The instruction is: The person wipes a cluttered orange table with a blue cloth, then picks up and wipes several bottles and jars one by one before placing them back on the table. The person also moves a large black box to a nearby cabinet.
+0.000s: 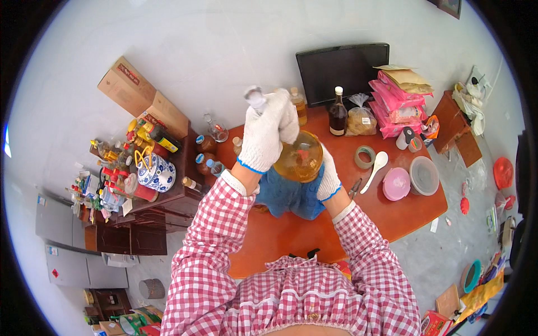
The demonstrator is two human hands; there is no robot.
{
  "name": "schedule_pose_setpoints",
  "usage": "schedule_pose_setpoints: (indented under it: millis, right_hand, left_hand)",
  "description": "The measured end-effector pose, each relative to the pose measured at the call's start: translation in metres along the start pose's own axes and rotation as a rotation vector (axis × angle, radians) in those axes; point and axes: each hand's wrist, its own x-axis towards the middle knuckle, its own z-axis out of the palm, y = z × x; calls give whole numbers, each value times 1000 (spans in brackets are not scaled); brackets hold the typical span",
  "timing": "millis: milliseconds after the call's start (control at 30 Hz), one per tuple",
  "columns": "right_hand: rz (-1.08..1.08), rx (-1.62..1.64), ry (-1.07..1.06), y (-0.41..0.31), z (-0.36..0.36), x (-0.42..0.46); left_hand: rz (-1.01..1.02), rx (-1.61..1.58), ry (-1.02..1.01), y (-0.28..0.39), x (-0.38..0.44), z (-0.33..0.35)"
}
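Both my hands wear white knit gloves with blue cuffs. My left hand (271, 128) is closed around the upper part of a round glass bottle (299, 157) of amber liquid; a clear glass stopper or bottle top (255, 98) sticks up above the fingers. My right hand (330, 176) is at the bottle's lower right, partly hidden behind it, with a blue cloth (290, 199) bunched against the glass. The cloth hangs below the bottle, over the reddish-brown table (294, 235). Something round shows partly beneath the cloth's left edge.
A dark bottle (338, 113), tape roll (364, 157), white spoon (375, 171), pliers (355, 188), pink container (396, 184) and clear tub (423, 175) stand or lie at the right. A monitor (344, 73) leans by the wall. Jars and a glass decanter (216, 129) stand at the left.
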Motion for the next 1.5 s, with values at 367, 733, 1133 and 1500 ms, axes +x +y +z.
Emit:
schedule_pose_setpoints:
  millis: [367, 733, 1133, 1500]
  right_hand:
    - [-919, -1187, -120, 14, 31, -34]
    - [-710, -938, -195, 7, 44, -23]
    - [16, -163, 145, 10, 18, 3]
    - [-1038, -1763, -119, 6, 74, -40]
  left_hand:
    - [51, 215, 262, 10, -1, -7]
    - [34, -30, 437, 11, 5, -10]
    - [-57, -63, -117, 32, -2, -9]
    - [21, 182, 360, 7, 5, -5]
